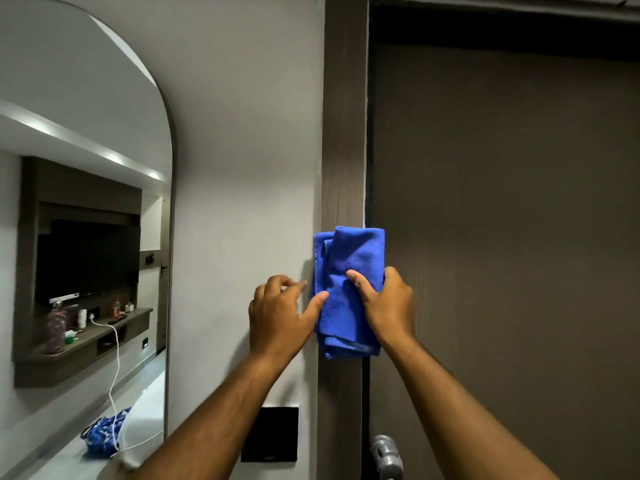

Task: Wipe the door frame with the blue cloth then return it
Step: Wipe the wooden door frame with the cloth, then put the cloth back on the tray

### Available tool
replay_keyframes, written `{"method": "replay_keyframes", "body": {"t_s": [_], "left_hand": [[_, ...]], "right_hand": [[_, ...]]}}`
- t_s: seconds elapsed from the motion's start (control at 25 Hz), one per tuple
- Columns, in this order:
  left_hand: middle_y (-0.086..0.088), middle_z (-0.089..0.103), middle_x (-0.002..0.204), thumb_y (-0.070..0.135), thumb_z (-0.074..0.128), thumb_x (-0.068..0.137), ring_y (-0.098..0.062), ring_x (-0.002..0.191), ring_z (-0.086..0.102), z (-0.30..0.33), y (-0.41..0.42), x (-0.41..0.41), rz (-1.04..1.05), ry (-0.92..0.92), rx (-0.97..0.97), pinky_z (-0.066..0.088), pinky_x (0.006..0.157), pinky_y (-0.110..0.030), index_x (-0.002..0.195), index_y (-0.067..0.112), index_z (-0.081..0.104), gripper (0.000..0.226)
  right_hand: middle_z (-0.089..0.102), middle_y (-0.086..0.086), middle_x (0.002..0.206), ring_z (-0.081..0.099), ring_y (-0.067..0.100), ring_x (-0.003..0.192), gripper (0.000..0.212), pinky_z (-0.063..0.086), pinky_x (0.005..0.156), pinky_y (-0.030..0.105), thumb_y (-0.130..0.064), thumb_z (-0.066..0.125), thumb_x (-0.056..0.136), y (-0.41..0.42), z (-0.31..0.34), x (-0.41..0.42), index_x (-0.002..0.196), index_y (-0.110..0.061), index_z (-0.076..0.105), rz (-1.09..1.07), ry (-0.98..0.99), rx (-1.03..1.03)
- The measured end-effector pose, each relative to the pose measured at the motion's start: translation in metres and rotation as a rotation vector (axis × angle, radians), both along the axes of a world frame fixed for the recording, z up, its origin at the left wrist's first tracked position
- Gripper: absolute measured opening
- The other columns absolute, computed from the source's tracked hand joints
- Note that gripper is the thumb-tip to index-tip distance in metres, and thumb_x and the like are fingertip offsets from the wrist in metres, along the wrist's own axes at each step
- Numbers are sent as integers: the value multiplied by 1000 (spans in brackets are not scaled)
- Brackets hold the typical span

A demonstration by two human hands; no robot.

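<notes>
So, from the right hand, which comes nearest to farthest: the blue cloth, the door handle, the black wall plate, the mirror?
From the right hand:
1. Blue cloth, gripped in it.
2. Door handle, below.
3. Black wall plate, lower left.
4. Mirror, far left.

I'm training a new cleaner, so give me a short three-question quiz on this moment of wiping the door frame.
1. True or false: the folded blue microfibre cloth is pressed against the dark brown wooden door frame.
2. Which hand grips the cloth? A) left hand B) right hand C) neither
3. Fill in: the black square wall panel sits ____ the left hand.

Key
1. True.
2. B: the right hand grips it; the left hand only touches its edge with the thumb.
3. Below.
</notes>
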State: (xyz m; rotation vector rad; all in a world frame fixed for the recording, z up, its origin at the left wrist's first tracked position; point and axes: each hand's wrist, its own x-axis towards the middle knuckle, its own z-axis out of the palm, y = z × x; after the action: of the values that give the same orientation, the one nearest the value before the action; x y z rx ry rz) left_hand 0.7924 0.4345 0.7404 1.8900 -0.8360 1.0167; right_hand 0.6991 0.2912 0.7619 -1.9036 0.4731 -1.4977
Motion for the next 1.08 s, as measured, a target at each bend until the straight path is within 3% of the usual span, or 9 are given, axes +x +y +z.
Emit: {"method": "replay_keyframes", "body": {"t_s": [0.12,0.32,0.44,0.52,0.64,0.8,0.92,1.0,1.08], "left_hand": [[-7,62,98,61,62,75,-27,92,57,-2,-4,-19,-154,108,-62,49,82,-36,103,20,73,51],[-15,71,83,66,63,70,-25,74,65,-4,-15,-61,-674,489,-208,53,69,-43,78,14,68,53],[-22,72,105,59,66,72,-25,82,65,-12,-27,-94,-1128,886,-183,52,68,-40,99,5,68,60],[-14,73,110,61,64,73,-25,89,69,-19,-40,-120,-1395,1126,-68,53,63,-31,112,15,69,60],[-6,74,112,61,58,79,-25,94,72,-43,-69,-174,-1703,1330,70,57,65,-34,116,22,69,55],[-10,73,112,47,59,85,-28,104,68,-73,-109,-260,-1861,1477,219,55,86,-42,122,12,64,51],[-9,77,92,27,66,83,-24,87,73,-99,-134,-319,-1861,1502,337,59,69,-34,110,6,69,35],[-9,77,84,17,67,82,-23,75,74,-121,-146,-364,-1835,1517,425,58,60,-32,94,7,72,16],[-8,77,80,14,67,82,-22,71,73,-145,-159,-410,-1807,1488,532,58,62,-33,89,10,69,8]], "right_hand": [[68,-1,74,62,13,64,41,49,51,23,-53,69,75,16,-14,-7,79,-14,59,280,-170,115],[69,5,77,63,15,68,30,53,62,37,-44,60,88,28,-9,-55,81,-14,61,381,-298,171],[63,11,78,57,20,70,44,48,62,36,-46,50,93,27,-12,-99,85,-4,58,329,-334,200],[64,16,83,57,23,73,53,49,66,40,-49,46,94,20,-20,-134,91,3,56,278,-320,229],[69,26,99,64,30,83,54,54,79,50,-49,44,95,11,-39,-199,100,3,60,201,-298,309],[68,29,107,66,40,92,51,50,88,59,-44,46,95,1,-82,-301,105,4,60,-41,-313,434],[70,23,108,66,43,99,50,53,88,55,-46,46,94,5,-117,-376,104,-1,63,-230,-234,526],[74,14,96,69,32,85,42,55,78,44,-43,47,93,13,-142,-428,94,-6,65,-380,-212,590],[65,13,82,58,26,72,28,46,65,38,-36,47,88,25,-164,-477,84,-10,59,-521,-210,652]]}}
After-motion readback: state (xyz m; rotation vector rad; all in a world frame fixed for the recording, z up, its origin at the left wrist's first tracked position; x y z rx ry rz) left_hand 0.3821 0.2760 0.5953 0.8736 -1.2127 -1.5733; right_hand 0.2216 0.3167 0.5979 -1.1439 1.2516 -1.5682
